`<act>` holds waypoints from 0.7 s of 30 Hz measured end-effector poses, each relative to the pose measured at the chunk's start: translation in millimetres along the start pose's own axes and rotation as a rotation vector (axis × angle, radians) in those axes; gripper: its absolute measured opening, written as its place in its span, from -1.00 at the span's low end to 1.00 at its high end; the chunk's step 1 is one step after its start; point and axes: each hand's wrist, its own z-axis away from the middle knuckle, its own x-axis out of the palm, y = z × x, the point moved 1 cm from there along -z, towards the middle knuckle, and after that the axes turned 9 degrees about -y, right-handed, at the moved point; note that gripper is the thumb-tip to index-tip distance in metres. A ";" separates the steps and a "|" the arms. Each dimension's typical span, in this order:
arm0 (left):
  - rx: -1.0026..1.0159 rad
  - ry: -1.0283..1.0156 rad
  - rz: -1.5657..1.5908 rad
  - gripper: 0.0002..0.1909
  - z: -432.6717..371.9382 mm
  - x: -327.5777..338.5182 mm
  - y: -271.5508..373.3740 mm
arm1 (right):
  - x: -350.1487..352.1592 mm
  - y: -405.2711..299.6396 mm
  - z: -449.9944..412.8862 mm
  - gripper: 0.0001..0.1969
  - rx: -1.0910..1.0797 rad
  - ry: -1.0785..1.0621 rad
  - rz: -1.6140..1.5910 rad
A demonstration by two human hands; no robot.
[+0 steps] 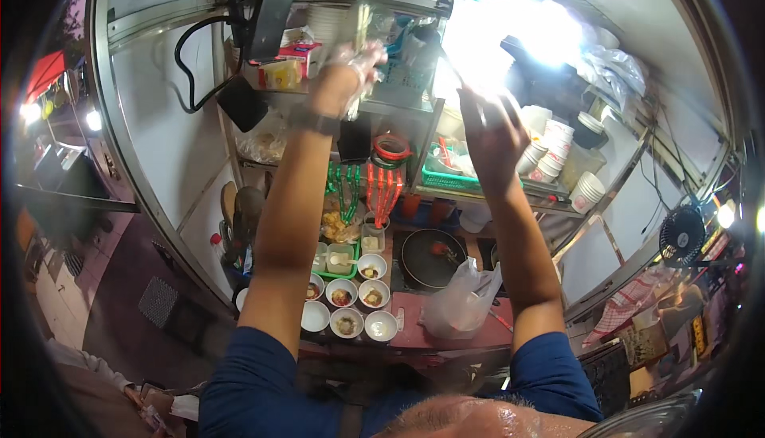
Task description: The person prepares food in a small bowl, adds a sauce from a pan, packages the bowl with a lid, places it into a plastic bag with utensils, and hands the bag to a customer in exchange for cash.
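My left hand (354,70) is raised at the upper shelf, closed around pale sticks in clear wrap (362,22), seemingly chopsticks; they show above and below the fingers. Motion blurs that hand. My right hand (493,124) is lifted to the right under a glaring light, its fingertips washed out. A thin dark thing reaches up-left from them, but whether they hold it is unclear. Below, on the counter, stand several white bowls (345,322), most with seasoning inside. Beside them, a tied white plastic bag (463,303) rests on a red cutting board (412,324).
A black pan (431,258) sits on a stove behind the bag. Red-handled tools (384,190) and green-handled ones (345,190) hang below the shelf. Stacked paper cups (556,145) and a green basket (451,181) occupy the right shelf. A small fan (681,235) is at far right.
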 end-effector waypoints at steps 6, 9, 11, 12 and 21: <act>-0.077 -0.184 0.472 -0.67 154.2 81.2 -25.4 | -47.1 -51.9 102.1 -0.86 0.436 0.104 -0.579; -0.114 -0.079 0.559 -0.72 197.6 135.5 -44.5 | -54.8 -88.9 156.7 -0.90 0.952 0.234 -1.109; -0.175 -0.033 0.587 -0.78 214.5 161.9 -65.5 | -65.8 -97.4 191.3 -0.89 1.064 0.234 -1.087; -0.218 -0.022 0.577 -0.78 223.3 169.3 -68.4 | -73.5 -101.4 201.6 -0.88 1.137 0.254 -1.165; -0.321 -0.031 0.641 -0.84 263.9 236.6 -100.2 | -133.5 -102.9 254.9 -0.87 1.389 0.497 -1.333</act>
